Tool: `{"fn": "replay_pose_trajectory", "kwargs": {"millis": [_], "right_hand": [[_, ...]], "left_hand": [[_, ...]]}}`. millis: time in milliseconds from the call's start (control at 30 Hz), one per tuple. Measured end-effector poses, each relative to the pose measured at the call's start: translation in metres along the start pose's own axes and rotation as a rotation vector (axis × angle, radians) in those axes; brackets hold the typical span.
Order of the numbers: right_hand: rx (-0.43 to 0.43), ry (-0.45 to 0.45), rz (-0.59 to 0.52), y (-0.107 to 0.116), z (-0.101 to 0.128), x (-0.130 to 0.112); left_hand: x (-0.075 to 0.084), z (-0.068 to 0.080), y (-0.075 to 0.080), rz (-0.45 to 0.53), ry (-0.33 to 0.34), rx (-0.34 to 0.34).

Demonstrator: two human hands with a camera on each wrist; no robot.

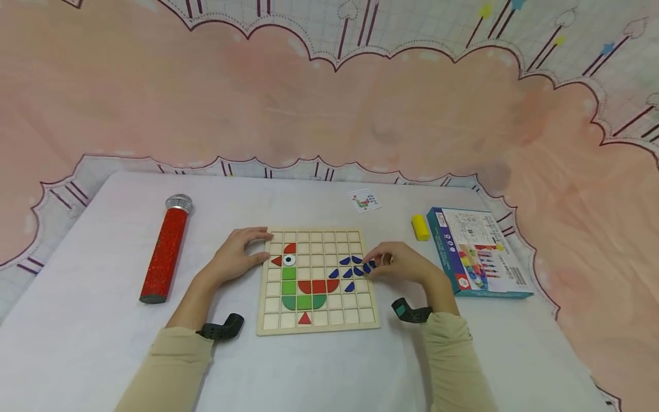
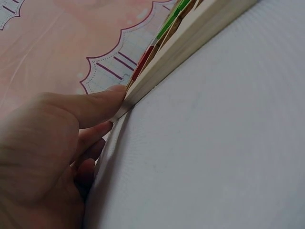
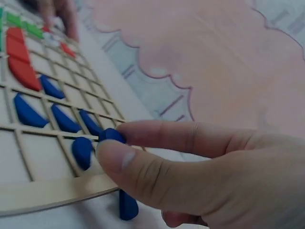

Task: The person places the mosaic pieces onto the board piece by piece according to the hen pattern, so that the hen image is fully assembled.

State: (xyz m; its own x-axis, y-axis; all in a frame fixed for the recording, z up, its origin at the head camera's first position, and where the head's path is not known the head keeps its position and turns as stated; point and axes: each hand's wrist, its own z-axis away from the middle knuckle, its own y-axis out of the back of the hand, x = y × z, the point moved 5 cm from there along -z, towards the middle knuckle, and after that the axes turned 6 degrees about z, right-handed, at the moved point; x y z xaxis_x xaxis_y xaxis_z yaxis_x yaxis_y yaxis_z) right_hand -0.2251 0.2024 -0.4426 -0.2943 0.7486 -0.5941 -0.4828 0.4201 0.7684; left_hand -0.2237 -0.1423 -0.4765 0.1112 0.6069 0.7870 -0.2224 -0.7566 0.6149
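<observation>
My left hand [image 1: 239, 252] rests its thumb and fingertips against the left edge of a square wooden grid board [image 1: 334, 330]; the left wrist view shows the thumb [image 2: 102, 106] on that edge. My right hand [image 1: 404, 263] pinches a small blue piece [image 3: 110, 135] between thumb and index finger, over the board's right side. Below that hand another blue piece [image 3: 127, 206] shows; whether it is held I cannot tell. Several blue pieces [image 3: 29, 112] lie in the cells nearby. Red pieces [image 1: 319, 286], green squares [image 1: 289, 273] and a round eye piece [image 1: 289, 260] form a bird shape.
A red glittery microphone [image 1: 166, 252] lies at the left. Behind the board is a small picture card [image 1: 365, 200]. To the right are a yellow cylinder [image 1: 420, 228] and a printed box [image 1: 479, 252]. A patterned cloth [image 1: 309, 114] hangs past the table's far edge.
</observation>
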Motion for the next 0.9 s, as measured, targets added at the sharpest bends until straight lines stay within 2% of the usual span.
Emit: {"fn": "replay_pose_trajectory", "kwargs": {"millis": [133,233,533,900], "right_hand": [[-0.081,0.070,-0.009,-0.011,0.003,-0.012],[-0.117,0.076,-0.009,-0.020,0.006,-0.013],[-0.108,0.054,0.034,-0.032,0.007,-0.013],[-0.124,0.079,0.077,-0.029,0.003,-0.018]], "left_hand": [[-0.004,0.002,-0.002,0.002,0.005,-0.001],[-0.005,0.003,-0.003,-0.003,-0.003,-0.007],[-0.003,0.004,-0.002,-0.008,-0.009,-0.013],[0.000,0.000,0.001,-0.003,-0.008,-0.003]]}}
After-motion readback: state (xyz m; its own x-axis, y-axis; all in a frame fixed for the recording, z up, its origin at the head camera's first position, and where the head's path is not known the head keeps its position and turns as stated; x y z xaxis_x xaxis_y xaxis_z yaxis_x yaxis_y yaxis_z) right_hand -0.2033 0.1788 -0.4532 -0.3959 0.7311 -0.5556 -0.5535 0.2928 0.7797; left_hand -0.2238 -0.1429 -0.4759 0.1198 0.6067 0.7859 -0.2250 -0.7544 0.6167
